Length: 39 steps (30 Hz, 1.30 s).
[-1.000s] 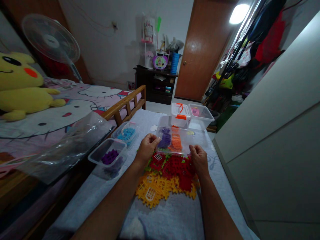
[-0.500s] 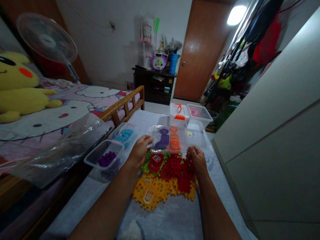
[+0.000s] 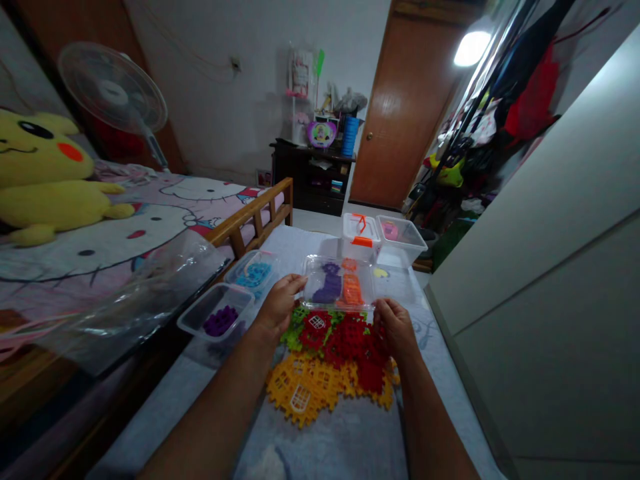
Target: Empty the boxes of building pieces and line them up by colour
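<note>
Both of my hands grip a clear plastic container [image 3: 310, 283] by its near corners, above the bed sheet. My left hand [image 3: 283, 300] pinches its left side, and my right hand [image 3: 395, 320] closes on the near right corner. Purple pieces [image 3: 327, 287] and orange pieces [image 3: 352, 291] show in or through it; I cannot tell which. Nearer to me lie red toothed building pieces [image 3: 350, 340], green pieces [image 3: 295, 333] and yellow-orange pieces [image 3: 305, 383]. Some red and yellow-orange ones are partly hidden behind my right hand and wrist.
To the left stand a clear tub [image 3: 187, 320] with purple pieces and another tub [image 3: 235, 272] with blue pieces. Behind are a white lidded box [image 3: 354, 230] with orange clips and an open clear box [image 3: 407, 243]. A wooden rail [image 3: 250, 223] borders the left side; a pale cabinet [image 3: 540, 287] stands right.
The view has tilted slightly, shifting the scene down and a little right. Both hands keep hold of the clear container, which looks nearly unchanged in position.
</note>
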### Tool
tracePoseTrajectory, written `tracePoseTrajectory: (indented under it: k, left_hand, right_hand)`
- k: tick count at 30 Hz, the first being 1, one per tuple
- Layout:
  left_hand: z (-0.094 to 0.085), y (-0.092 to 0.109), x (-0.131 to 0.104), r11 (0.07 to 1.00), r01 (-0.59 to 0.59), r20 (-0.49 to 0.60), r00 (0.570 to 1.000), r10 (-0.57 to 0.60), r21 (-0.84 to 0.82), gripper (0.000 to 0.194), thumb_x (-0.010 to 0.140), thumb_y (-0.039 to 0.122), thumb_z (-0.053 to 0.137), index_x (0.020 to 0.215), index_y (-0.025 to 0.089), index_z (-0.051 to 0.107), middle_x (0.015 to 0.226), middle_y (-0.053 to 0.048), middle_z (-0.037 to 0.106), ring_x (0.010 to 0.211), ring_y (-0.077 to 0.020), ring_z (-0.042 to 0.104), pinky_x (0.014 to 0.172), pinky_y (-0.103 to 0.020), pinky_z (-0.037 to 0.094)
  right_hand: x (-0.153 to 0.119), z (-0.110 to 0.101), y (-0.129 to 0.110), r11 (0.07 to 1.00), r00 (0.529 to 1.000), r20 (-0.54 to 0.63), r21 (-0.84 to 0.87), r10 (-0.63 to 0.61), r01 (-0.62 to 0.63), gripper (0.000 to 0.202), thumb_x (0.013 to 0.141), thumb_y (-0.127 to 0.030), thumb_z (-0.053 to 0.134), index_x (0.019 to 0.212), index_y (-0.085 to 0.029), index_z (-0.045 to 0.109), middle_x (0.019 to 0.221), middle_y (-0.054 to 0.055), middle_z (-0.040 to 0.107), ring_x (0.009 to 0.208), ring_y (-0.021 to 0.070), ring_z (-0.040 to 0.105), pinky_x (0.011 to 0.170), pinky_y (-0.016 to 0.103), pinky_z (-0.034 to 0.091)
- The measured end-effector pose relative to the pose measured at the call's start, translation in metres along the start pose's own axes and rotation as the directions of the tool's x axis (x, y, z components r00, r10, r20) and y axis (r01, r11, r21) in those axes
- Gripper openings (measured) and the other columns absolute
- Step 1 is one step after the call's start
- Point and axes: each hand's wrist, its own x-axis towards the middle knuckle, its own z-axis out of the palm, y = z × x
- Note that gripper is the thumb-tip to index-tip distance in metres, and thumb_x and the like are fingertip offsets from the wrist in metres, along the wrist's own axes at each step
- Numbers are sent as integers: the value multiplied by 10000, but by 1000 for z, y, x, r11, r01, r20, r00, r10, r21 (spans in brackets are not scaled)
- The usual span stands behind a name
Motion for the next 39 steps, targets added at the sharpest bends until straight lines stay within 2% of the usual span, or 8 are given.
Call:
tracePoseTrajectory:
  k: [4,8,13,19,22,26,32,39]
  left_hand:
    - [4,2,9,994,-46,-62,997,40,-100,406,493,422,825,677,178,558,671,42,549,649,-114,517,575,-226,413]
    - [18,-1,24,969,-123,-241,968,69,-216,376,552,400,810,697,184,537,696,47,534,663,-107,523,594,-225,434]
    - [40,-5,47,962,-126,-448,894,4,-243,242,723,311,723,719,190,513,717,44,511,662,-97,529,629,-226,469]
    - [57,-14,79,971,-111,-525,851,-16,-210,182,784,296,662,749,191,518,708,39,511,643,-103,535,612,-224,453]
    - [61,-18,92,976,-104,-546,838,-20,-194,188,772,312,660,753,195,513,682,37,510,641,-119,549,601,-234,445]
    - [62,-22,108,980,-95,-565,825,-22,-177,158,772,297,634,764,197,513,672,32,513,622,-117,540,599,-238,438]
    - [64,-31,133,986,-93,-572,820,-1,-135,230,755,357,654,724,209,481,620,60,457,580,-112,514,590,-238,414]
    - [64,-38,173,994,-86,-536,843,34,-72,293,751,393,659,681,218,434,595,79,396,548,-103,463,563,-233,375]
  right_hand:
    - [6,-2,-20,998,999,-47,-57,-24,22,365,739,-531,748,785,-188,633,525,-67,527,423,71,443,409,197,372]
    - [19,-10,-28,994,994,-96,-97,-53,44,361,685,-506,772,752,-185,620,522,-70,515,434,78,450,417,211,389]
    - [38,-21,-11,991,989,-144,-131,-37,18,359,650,-500,762,712,-191,590,497,-74,501,415,82,434,407,218,366]
    - [67,-27,9,960,995,-96,-279,-30,2,314,647,-483,708,709,-191,611,550,-46,557,492,118,506,476,243,405]
    - [89,-22,13,847,995,23,-523,-94,92,261,719,-437,634,758,-181,672,680,5,655,645,163,601,615,288,479]
    - [119,-4,16,555,970,198,-796,-139,241,244,801,-307,575,944,-174,722,1003,86,734,967,226,663,887,363,497]
    - [149,30,26,405,938,337,-848,-81,340,341,833,-241,639,1165,-182,689,1303,129,666,1227,248,587,1058,382,400]
    - [155,43,35,248,916,400,-888,8,386,327,882,-320,615,1183,-199,660,1233,110,700,1160,247,612,1014,373,391]
